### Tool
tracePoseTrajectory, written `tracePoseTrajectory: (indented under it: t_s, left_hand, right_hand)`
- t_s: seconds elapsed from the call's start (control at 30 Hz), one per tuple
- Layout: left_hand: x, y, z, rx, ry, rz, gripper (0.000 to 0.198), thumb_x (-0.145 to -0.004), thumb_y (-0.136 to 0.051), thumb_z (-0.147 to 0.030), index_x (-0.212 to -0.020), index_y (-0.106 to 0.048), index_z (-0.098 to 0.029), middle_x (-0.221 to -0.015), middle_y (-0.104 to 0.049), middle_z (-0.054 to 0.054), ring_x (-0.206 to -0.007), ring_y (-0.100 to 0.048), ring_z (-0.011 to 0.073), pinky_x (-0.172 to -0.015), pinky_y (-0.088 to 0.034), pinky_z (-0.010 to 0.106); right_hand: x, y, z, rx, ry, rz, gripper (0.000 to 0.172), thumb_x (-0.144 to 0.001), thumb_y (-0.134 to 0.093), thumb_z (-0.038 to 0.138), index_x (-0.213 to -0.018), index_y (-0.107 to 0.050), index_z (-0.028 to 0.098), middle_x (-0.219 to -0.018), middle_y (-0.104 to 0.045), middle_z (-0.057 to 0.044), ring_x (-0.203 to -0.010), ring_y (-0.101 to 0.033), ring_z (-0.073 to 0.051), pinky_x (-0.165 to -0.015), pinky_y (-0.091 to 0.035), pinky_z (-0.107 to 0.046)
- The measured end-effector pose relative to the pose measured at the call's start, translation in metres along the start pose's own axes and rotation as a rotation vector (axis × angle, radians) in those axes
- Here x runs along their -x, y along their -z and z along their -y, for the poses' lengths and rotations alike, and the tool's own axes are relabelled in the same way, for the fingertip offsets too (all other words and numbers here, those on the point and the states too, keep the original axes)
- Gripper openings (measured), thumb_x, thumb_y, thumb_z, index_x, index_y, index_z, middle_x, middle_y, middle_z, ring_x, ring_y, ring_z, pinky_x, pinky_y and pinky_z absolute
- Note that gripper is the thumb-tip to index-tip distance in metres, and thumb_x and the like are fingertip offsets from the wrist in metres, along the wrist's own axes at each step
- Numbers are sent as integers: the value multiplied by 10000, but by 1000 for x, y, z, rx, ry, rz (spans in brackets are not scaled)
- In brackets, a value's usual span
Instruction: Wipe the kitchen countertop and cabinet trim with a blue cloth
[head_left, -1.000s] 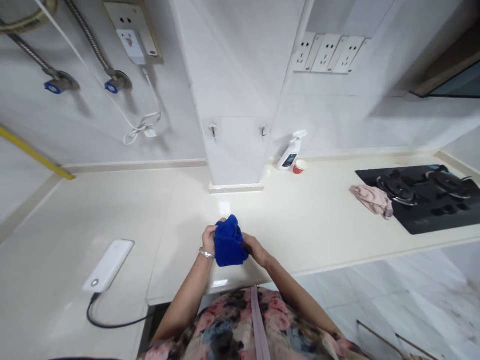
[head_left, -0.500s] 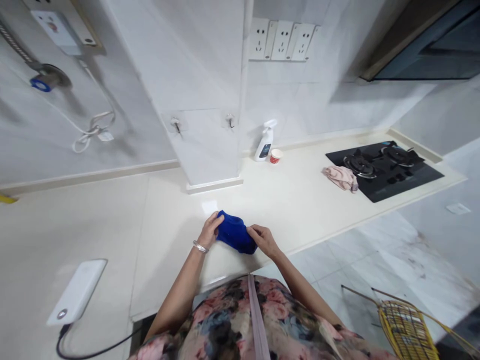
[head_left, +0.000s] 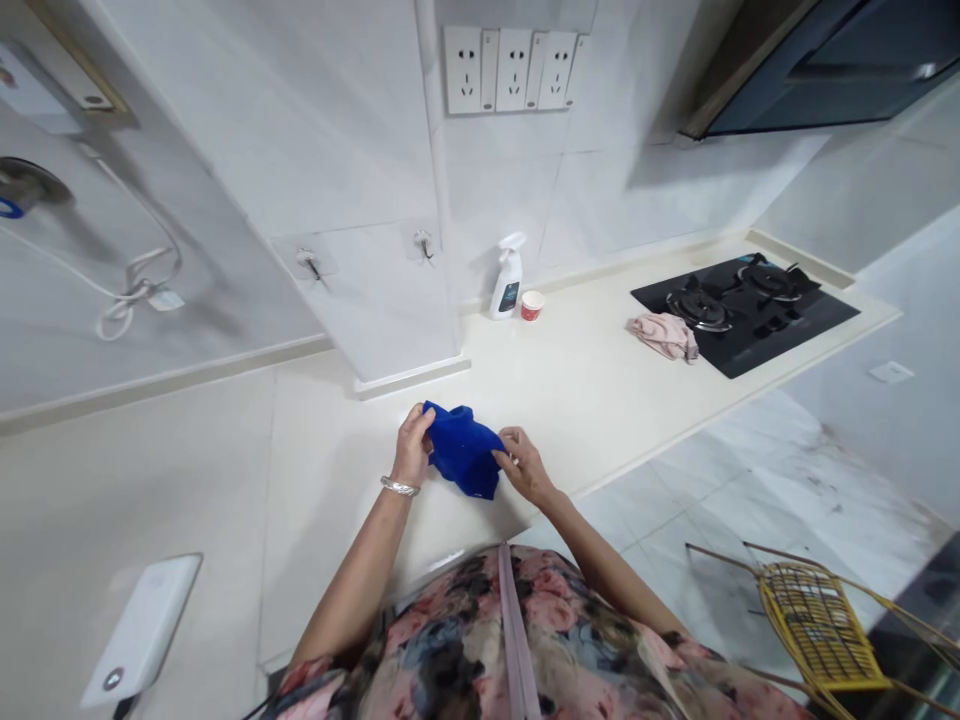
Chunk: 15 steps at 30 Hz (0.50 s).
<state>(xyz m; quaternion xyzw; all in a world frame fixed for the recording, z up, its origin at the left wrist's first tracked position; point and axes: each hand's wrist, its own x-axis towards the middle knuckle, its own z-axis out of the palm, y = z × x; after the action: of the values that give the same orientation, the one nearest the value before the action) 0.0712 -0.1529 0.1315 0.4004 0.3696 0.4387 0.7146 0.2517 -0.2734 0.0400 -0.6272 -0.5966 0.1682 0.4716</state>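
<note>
The fingers point(head_left: 422, 428) of your left hand point(head_left: 414, 450) pinch the top corner of the blue cloth point(head_left: 463, 460). The fingertips point(head_left: 511, 447) of your right hand point(head_left: 526, 470) nip its edge at 3 o'clock. The cloth sits crumpled between them, low over the near countertop point(head_left: 600, 400), neither flat nor neatly folded, so I judge the work barely begun. At 1 o'clock stand a spray bottle point(head_left: 507, 280) and a red cup point(head_left: 532, 304). At 2 o'clock a pink rag point(head_left: 664, 335) lies at the edge of the gas hob point(head_left: 757, 310).

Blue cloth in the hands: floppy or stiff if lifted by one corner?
Probably floppy: the blue cloth bunches and folds between the left hand and right hand. Likely light; both hands only pinch its edges. Looks fuzzy, so unlikely to slip.
</note>
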Motion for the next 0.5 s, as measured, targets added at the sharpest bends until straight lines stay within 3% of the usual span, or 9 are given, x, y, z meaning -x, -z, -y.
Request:
tracePoseTrajectory:
  t_s: [0.07,0.13,0.2,0.3,0.4,0.5]
  left_hand:
    - [1,2,-4,6,-6,9,494,-660,-872,-486,-711,-470,-204,-640,-415,-80,-548,-392,61,-496,-341,180]
    - [1,1,-5,60,-11,0,465,-646,-887,-445,-705,-498,-197,-647,-448,-74,-560,-423,62,-504,-364,177]
    - [-3,-1,-1,140,-15,-37,430,-634,-893,-401,-706,-524,-193,-644,-473,-73,-555,-439,58,-498,-363,173]
    - [-12,0,7,246,-28,-115,406,-630,-868,-392,-704,-518,-201,-629,-500,-78,-555,-480,61,-534,-408,178]
    - [-22,10,13,309,-9,-184,372,-621,-835,-398,-695,-522,-211,-604,-542,-72,-558,-537,89,-574,-466,215]
    - [-34,23,11,335,58,-193,301,-645,-799,-416,-699,-587,-209,-608,-615,-33,-582,-609,144,-596,-512,272]
  right_hand:
    - [-7,6,-3,133,53,-56,307,-1031,-475,399,-1137,-710,231,-1270,-638,-128,-1149,-579,-269,-1055,-467,-484]
    - [-12,9,-7,151,50,4,318,-1043,-446,391,-1159,-694,229,-1210,-683,-108,-1187,-583,-272,-1142,-403,-519]
    - [-12,6,-12,67,-20,130,314,-1038,-461,420,-1144,-678,220,-1043,-713,-69,-1026,-641,-236,-1056,-487,-457]
    - [-5,-7,-19,-27,-101,244,311,-964,-579,500,-1014,-679,210,-859,-687,-19,-791,-632,-190,-772,-554,-324]
    - [-2,-15,-24,-17,-93,223,335,-983,-505,483,-869,-661,210,-738,-640,-3,-685,-597,-171,-652,-523,-281]
    - [-21,-5,-24,16,-76,152,372,-1027,-369,392,-909,-668,206,-736,-646,-16,-674,-600,-179,-662,-540,-297]
